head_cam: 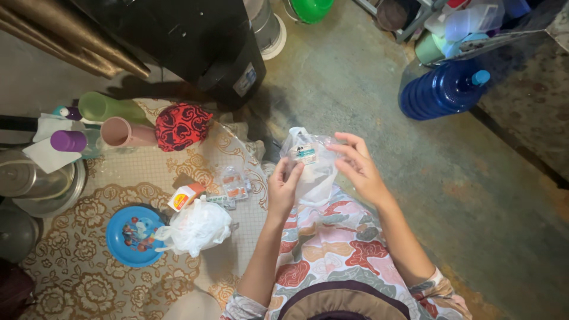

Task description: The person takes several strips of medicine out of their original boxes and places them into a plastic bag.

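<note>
Your left hand [283, 188] and right hand [357, 166] both hold a clear plastic bag [312, 169] up over your lap, above the patterned garment [332, 249] on your knees and just off the right edge of the floral mat [89, 261]. The left fingers are closed, pinching the bag's lower left side; the right fingers are curled loosely against its upper right edge, some of them spread, so that grip looks lighter.

The risk I would judge highest: the film is thin and slack, and if the right fingers slide off, the bag could sag and tip whatever is inside onto your lap or the concrete floor [367, 89]. Pulling the two hands apart too hard could also tear it.

The bag is crumpled and see-through, with a small packet bearing a blue-and-white label [306, 153] showing near its top; what else it holds I cannot tell.

On the mat's right half lie a white plastic bag [195, 228], a blue plate [130, 236], a small orange-and-white box [185, 196] and another clear packet [233, 182], all well apart from your hands.
</note>
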